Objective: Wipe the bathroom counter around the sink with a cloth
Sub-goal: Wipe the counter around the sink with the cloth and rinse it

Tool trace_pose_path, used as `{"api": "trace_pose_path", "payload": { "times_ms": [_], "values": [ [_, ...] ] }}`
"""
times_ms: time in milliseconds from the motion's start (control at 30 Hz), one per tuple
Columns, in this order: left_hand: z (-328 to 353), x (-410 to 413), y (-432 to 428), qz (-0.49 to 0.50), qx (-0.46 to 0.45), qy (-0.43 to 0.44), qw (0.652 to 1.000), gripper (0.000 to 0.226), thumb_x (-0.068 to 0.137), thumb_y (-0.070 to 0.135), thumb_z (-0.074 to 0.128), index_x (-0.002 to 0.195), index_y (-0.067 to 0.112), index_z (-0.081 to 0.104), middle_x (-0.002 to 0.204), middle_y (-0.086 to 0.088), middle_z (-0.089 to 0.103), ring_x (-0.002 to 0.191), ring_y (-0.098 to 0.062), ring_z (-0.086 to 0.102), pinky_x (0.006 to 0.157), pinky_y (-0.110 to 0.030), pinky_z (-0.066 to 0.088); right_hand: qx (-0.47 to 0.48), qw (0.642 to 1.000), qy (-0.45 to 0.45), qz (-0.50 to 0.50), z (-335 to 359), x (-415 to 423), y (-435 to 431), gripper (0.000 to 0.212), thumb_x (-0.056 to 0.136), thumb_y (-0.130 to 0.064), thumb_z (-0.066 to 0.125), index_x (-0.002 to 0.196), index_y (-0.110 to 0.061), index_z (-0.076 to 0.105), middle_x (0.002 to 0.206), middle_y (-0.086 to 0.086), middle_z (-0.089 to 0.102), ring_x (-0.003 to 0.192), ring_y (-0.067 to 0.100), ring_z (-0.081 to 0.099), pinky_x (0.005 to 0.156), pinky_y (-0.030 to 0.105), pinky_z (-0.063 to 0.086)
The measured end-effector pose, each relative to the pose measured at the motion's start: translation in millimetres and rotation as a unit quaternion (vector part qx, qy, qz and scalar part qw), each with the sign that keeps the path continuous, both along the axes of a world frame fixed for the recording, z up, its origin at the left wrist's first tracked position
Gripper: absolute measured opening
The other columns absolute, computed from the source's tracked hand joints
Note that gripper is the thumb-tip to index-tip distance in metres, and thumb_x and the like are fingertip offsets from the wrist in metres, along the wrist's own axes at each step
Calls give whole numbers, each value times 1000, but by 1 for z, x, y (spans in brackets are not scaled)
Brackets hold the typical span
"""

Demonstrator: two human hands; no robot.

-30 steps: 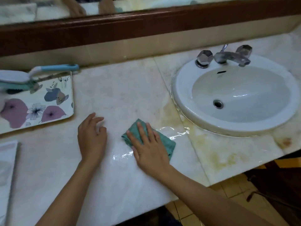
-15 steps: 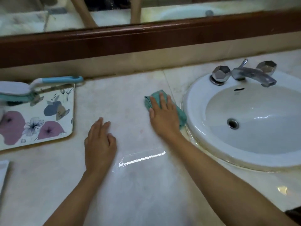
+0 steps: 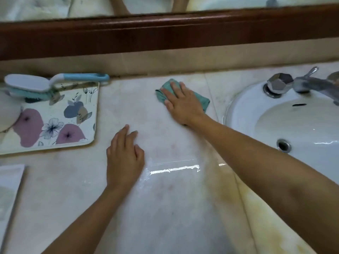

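My right hand (image 3: pixel 183 103) presses flat on a folded green cloth (image 3: pixel 202 101) near the back of the marble counter (image 3: pixel 165 208), left of the white sink (image 3: pixel 244 99). Only the cloth's edges show around my fingers and palm. Nearer the front, my left hand (image 3: pixel 124 158) rests palm down on the counter with fingers apart and nothing in it. A wet streak (image 3: pixel 172 169) glints on the stone just right of that hand.
A floral tray (image 3: pixel 55 125) lies at the left with a blue-handled scrub brush (image 3: pixel 45 83) across its back edge. A chrome faucet with faceted knobs (image 3: pixel 280 83) stands behind the basin. The wooden mirror frame (image 3: pixel 165 35) runs above the backsplash. Yellowish stains mark the counter at lower right.
My right hand has slid the cloth from the front of the counter toward the back wall and then leftward away from the sink rim. The left hand has stayed flat in place.
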State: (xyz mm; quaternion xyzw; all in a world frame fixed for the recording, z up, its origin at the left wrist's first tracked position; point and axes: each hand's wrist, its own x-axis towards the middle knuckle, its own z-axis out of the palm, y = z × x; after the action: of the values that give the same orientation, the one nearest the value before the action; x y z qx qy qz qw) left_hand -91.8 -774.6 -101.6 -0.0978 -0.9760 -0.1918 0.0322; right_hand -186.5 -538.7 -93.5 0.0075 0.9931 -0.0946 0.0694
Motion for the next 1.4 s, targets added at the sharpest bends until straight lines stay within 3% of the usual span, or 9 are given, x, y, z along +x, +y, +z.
{"api": "trace_pose_path", "payload": {
  "times_ms": [233,367,500,667,800,900,1000,1233,1400],
  "values": [
    [1,2,2,4,-2,-4,1000,43,90,21,42,130,13,56,150,-6,41,136,-26,36,102,-47,36,10,963,44,-266,-7,56,22,59,101,-39,21,154,-16,8,162,11,1,147,34,0,118,46,6],
    [3,2,5,8,-13,-4,1000,47,89,24,38,130,11,56,150,-8,42,135,-28,38,101,-49,37,0,981,34,-189,-5,113,-33,60,101,-40,23,154,-18,5,162,10,-4,147,33,-7,117,44,2],
    [1,4,3,4,-18,-3,1000,48,90,25,36,132,11,55,151,-8,41,136,-27,36,102,-49,36,-9,995,29,-96,-8,82,-11,59,101,-41,22,154,-22,7,162,5,-2,148,29,-7,117,44,3],
    [0,3,2,8,-8,0,1000,47,90,25,37,132,13,55,151,-6,40,136,-26,36,104,-48,34,-17,952,24,-304,-9,20,38,61,100,-41,18,154,-16,3,161,15,-5,146,37,-7,118,50,3],
    [0,3,1,9,-5,10,1000,46,89,23,39,130,12,56,150,-7,41,134,-26,36,102,-47,35,10,930,17,-367,-8,5,31,62,100,-41,18,153,-13,4,159,21,-6,145,44,-7,116,55,4],
    [-2,2,1,3,-3,14,1000,43,89,21,44,130,12,56,149,-7,42,133,-27,37,101,-47,36,23,940,7,-339,-7,6,29,62,100,-42,16,154,-14,2,159,20,-8,144,44,-7,117,54,2],
    [-2,3,1,0,-5,20,1000,42,89,19,45,129,11,56,148,-8,43,133,-29,39,100,-47,36,9,972,19,-235,-8,35,4,60,100,-44,16,154,-19,6,161,14,-3,146,40,-4,117,51,4],
    [-3,1,0,-12,-10,24,1000,45,89,21,42,130,9,54,149,-11,42,134,-32,38,101,-49,35,11,999,24,-35,-3,193,-44,58,98,-46,23,153,-27,16,162,3,5,148,30,0,117,44,7],
    [-4,3,0,-22,5,32,999,41,89,14,48,128,6,56,148,-15,42,134,-35,38,101,-52,35,38,988,4,-152,-3,190,-8,58,101,-44,21,154,-26,8,162,1,-3,148,27,-6,120,44,4]
  ]
}}
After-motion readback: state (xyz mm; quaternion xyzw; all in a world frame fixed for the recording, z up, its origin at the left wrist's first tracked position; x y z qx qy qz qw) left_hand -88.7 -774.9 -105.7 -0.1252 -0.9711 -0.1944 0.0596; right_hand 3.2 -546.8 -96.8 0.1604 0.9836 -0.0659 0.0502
